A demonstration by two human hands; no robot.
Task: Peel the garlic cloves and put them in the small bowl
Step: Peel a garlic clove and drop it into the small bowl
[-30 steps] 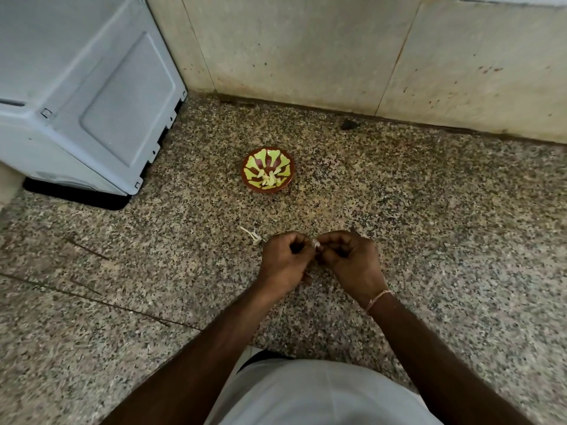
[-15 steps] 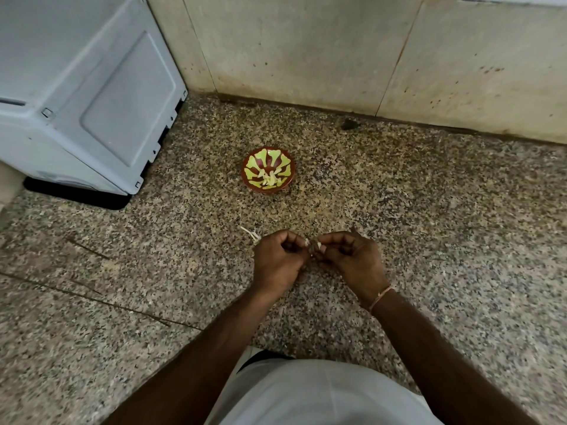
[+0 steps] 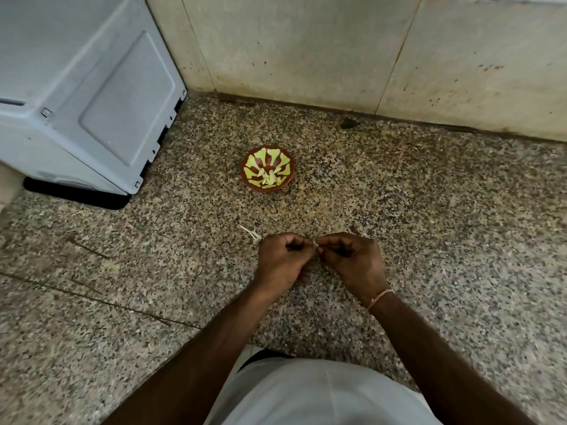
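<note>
A small red bowl (image 3: 247, 176) with a yellow-green pattern stands on the speckled floor ahead of me, with several pale peeled garlic cloves (image 3: 270, 178) in its bottom. Closer to me, my left hand (image 3: 282, 262) and my right hand (image 3: 352, 262) meet fingertip to fingertip just above the floor. Between them they pinch a small pale garlic clove (image 3: 316, 244), mostly hidden by the fingers. A scrap of white garlic skin (image 3: 251, 234) lies on the floor just left of my left hand.
A grey appliance (image 3: 86, 87) stands on a dark base at the left. The tiled wall (image 3: 337, 50) runs along the back. A small dark spot (image 3: 348, 122) sits at the wall's foot. My white-clad lap (image 3: 322, 394) fills the bottom.
Both hands stay in the same spot and keep working the clove; the fingers have shifted slightly and the hands sit a little closer together than a second ago.
</note>
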